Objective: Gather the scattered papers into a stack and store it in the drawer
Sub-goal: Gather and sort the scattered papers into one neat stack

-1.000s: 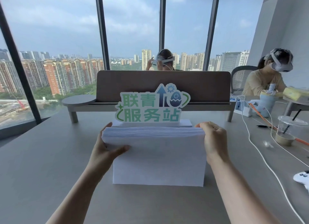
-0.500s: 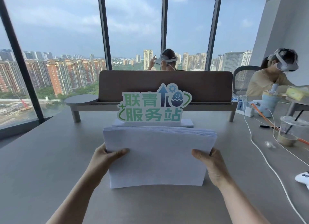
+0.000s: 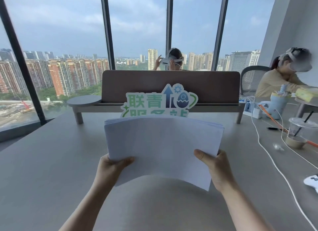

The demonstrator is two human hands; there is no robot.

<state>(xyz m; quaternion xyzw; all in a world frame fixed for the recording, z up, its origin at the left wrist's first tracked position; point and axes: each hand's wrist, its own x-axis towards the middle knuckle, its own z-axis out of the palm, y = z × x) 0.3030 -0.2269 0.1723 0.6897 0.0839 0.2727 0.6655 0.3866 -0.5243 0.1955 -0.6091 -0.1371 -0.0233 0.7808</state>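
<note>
Papers [image 3: 163, 144] gathered in one stack at frame centre, both hands, left [image 3: 110, 170] and right [image 3: 216, 170], clamped on its lower corners above the worktop [image 3: 43, 170].

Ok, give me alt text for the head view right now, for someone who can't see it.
Two hands, left hand and right hand, hold a stack of white paper above a grey table, thumbs on top. Behind it stands a green sign; a plastic cup sits at right.
</note>
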